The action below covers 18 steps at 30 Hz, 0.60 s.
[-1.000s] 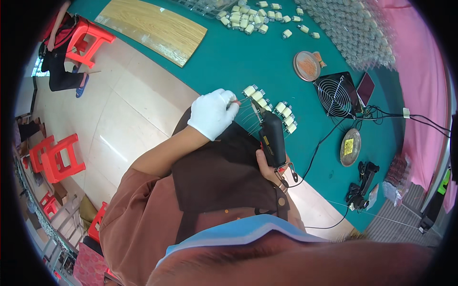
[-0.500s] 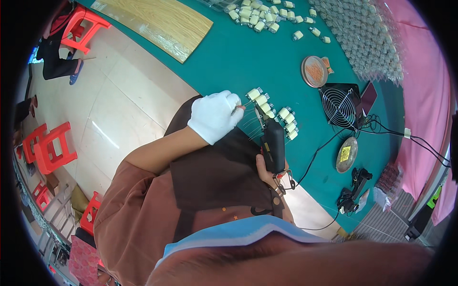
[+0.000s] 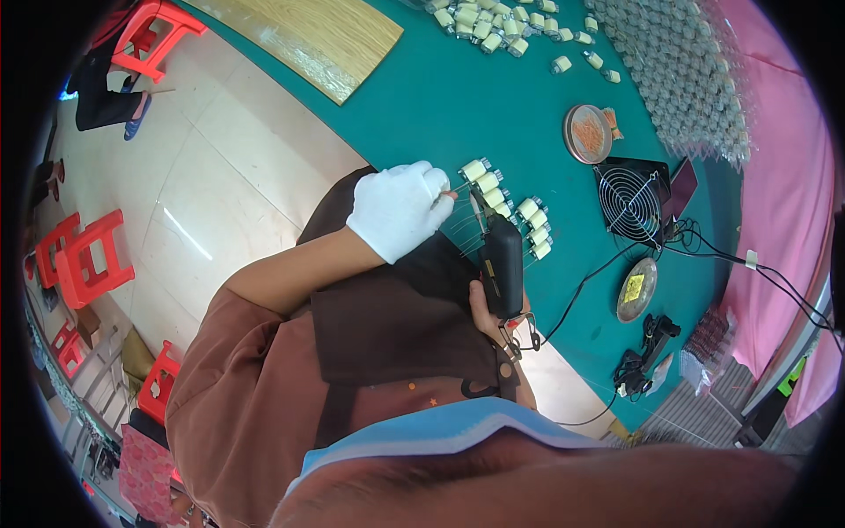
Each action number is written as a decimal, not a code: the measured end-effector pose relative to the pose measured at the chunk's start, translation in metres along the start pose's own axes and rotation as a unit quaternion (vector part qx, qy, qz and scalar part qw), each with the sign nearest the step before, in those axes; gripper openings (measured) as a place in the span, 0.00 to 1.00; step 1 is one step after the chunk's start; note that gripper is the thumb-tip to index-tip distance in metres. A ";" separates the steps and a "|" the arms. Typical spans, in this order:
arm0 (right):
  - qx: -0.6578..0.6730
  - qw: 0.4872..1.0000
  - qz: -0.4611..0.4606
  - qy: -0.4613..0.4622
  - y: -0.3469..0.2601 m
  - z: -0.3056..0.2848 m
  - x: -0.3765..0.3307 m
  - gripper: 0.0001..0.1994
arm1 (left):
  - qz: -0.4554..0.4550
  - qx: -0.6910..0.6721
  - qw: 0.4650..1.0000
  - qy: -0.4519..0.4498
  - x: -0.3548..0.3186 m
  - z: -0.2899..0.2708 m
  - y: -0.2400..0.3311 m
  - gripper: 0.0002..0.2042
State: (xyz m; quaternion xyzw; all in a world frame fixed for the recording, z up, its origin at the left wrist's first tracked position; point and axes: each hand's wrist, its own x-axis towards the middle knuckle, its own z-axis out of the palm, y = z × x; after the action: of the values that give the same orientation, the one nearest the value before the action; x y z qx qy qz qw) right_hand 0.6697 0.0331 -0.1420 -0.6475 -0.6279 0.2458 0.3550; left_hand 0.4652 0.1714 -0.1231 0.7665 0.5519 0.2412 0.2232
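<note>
My left hand point(image 3: 396, 213), in a white glove with bare fingertips showing, is closed in a pinch on a thin wire lead beside a row of cream-coloured cylindrical components with metal ends point(image 3: 487, 182). My right hand point(image 3: 481, 310) is wrapped round a black handheld corded tool point(image 3: 503, 264). The tool's narrow metal tip points up toward the same row, close to my left fingertips; whether it touches a lead I cannot tell. Several fine leads stick out from the components toward my lap. A second short row of the components point(image 3: 536, 226) lies just right of the tool.
On the green table point(image 3: 458, 106) stand a fan point(image 3: 629, 204), a round dish of orange bits point(image 3: 587, 134), a metal dish with a yellow pad point(image 3: 635, 289) and a black cable point(image 3: 576, 295). More loose components point(image 3: 493, 25), a wood-grain board point(image 3: 308, 44) and bubble-like packing point(image 3: 673, 75) lie farther back.
The whole view has shifted slightly. Both hands keep almost the same pose, with the wire lead and the tool still held by the component row.
</note>
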 end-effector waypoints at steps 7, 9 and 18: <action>-0.021 1.000 -0.022 -0.003 -0.007 -0.002 0.005 0.19 | 0.001 0.003 1.000 -0.001 0.001 0.001 -0.001 0.08; -0.026 0.999 -0.024 -0.005 -0.009 -0.002 0.006 0.19 | -0.007 0.003 1.000 -0.003 0.000 0.000 0.000 0.08; -0.026 1.000 -0.010 -0.001 -0.012 -0.001 0.007 0.19 | 0.006 0.004 1.000 0.010 0.000 0.002 -0.001 0.07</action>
State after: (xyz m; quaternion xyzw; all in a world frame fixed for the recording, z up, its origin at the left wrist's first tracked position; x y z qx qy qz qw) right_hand 0.6633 0.0394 -0.1312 -0.6501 -0.6406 0.2265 0.3399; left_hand 0.4652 0.1715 -0.1255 0.7684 0.5504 0.2480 0.2126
